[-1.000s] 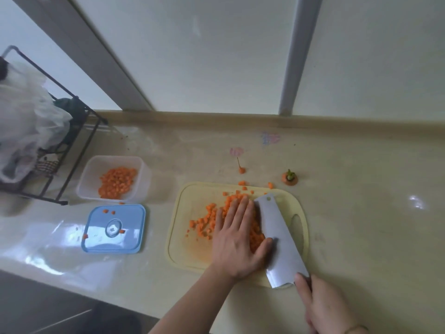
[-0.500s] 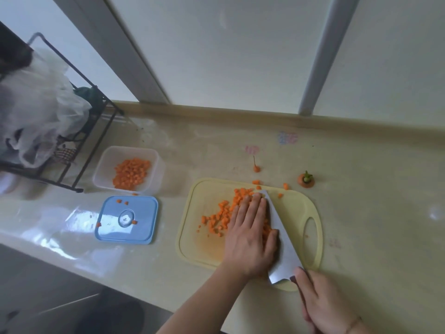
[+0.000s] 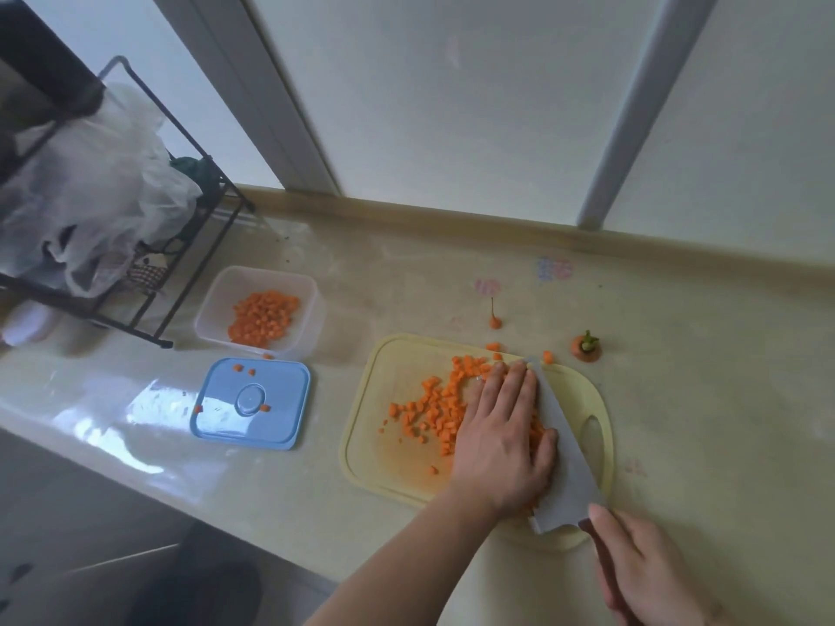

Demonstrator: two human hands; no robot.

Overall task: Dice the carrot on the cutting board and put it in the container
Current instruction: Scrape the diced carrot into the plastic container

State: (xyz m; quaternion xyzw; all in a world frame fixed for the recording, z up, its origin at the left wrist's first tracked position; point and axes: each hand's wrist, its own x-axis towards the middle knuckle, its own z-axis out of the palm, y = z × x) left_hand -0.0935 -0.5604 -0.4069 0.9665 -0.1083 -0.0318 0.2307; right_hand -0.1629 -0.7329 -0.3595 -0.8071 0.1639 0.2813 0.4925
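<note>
Two lots of diced carrot, head view: one in the container (image 3: 260, 309), one (image 3: 433, 406) left on the cutting board (image 3: 384, 454). Dicing looks finished; transfer partly done. Left hand (image 3: 501, 438) flat, fingers straight, pressing dice against the knife (image 3: 562, 449). Right hand (image 3: 650, 576) grips the handle.

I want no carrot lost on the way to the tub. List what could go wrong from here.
1. The left hand presses diced carrot against the tilted steel cleaver blade gripped by the right hand; a fingertip could slip onto the edge.
2. The clear plastic container sits apart from the yellow cutting board, so cubes may fall during the carry; some already lie on the blue lid.
</note>
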